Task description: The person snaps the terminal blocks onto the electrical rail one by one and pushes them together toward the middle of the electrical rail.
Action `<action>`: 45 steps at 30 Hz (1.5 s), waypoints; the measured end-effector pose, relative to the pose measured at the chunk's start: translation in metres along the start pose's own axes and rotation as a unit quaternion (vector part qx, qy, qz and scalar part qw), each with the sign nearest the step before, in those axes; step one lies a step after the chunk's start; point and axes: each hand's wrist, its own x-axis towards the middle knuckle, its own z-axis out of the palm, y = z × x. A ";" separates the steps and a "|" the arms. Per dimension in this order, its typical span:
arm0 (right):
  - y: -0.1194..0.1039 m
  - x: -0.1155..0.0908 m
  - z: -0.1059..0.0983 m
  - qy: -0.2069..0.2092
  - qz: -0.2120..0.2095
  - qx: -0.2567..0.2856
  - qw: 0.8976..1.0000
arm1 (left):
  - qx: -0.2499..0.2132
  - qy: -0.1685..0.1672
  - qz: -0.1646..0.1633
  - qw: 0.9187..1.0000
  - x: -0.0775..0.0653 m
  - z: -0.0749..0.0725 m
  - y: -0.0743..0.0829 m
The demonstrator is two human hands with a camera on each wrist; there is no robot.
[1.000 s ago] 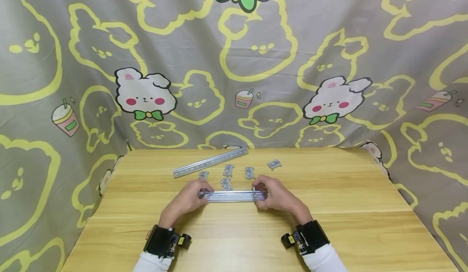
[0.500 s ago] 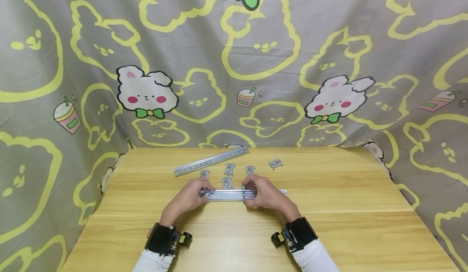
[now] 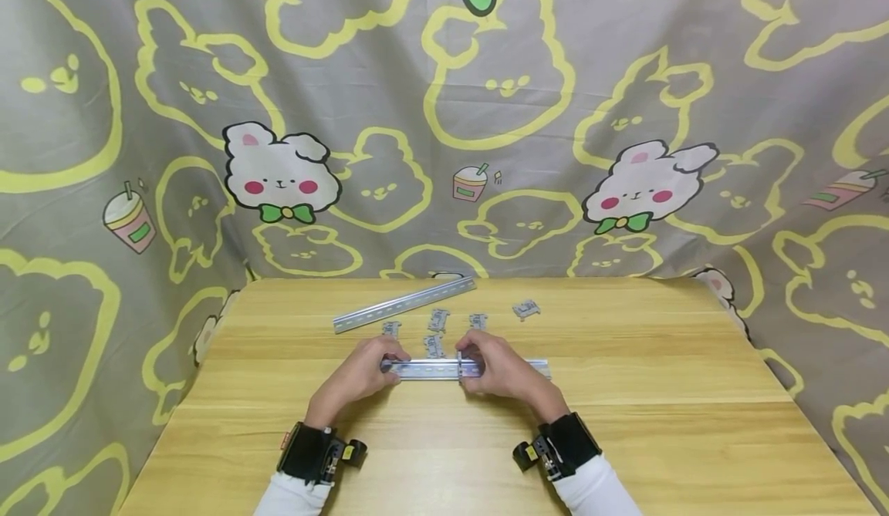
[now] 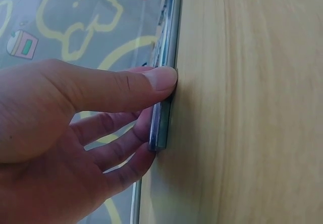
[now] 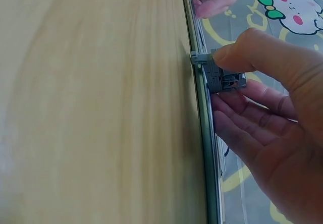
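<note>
A slotted metal DIN rail (image 3: 427, 369) lies crosswise on the wooden table in front of the person. At its left end the left hand (image 3: 366, 369) grips it, thumb on the near edge and fingers on the far side, as the left wrist view shows. A grey terminal block (image 5: 218, 72) stands upright across the rail. The right hand (image 3: 495, 365) pinches this block between thumb and fingers, with fingertips right at the rail. Beyond the right hand the rail's right end sticks out.
Behind the rail lie several loose grey terminal blocks, among them one close behind it (image 3: 434, 345) and one farther right (image 3: 526, 309). A second DIN rail (image 3: 403, 305) lies slanted at the back left. A patterned curtain (image 3: 410, 115) surrounds the wooden table (image 3: 660, 392).
The right hand has moved left along the rail with the terminal block, so the rail's right end now shows. The left hand keeps its grip on the left end.
</note>
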 end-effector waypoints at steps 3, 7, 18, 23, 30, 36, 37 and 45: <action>0.001 0.000 0.000 -0.006 -0.002 0.004 1.000 | -0.002 -0.001 0.000 1.000 0.000 0.000 -0.001; 0.003 0.000 -0.004 -0.021 -0.010 0.035 0.999 | 0.000 0.001 0.001 1.000 -0.001 -0.001 -0.003; -0.033 0.040 -0.024 -0.043 -0.084 -0.096 0.991 | -0.009 0.000 0.010 1.000 0.001 -0.005 -0.006; -0.044 0.065 -0.016 -0.103 -0.113 -0.182 0.971 | -0.004 0.004 0.031 1.000 0.001 -0.003 -0.006; -0.048 0.072 -0.006 -0.145 -0.104 -0.257 0.950 | -0.001 0.008 0.042 0.999 0.000 -0.001 -0.004; -0.048 0.078 -0.005 -0.155 -0.104 -0.266 0.946 | -0.001 0.004 0.029 1.000 0.001 -0.004 -0.003; -0.048 0.080 -0.005 -0.156 -0.105 -0.266 0.946 | -0.003 0.003 0.025 1.000 0.001 -0.005 -0.002; -0.047 0.089 0.003 -0.147 -0.127 -0.275 0.942 | -0.004 0.001 0.018 1.000 0.000 -0.006 -0.003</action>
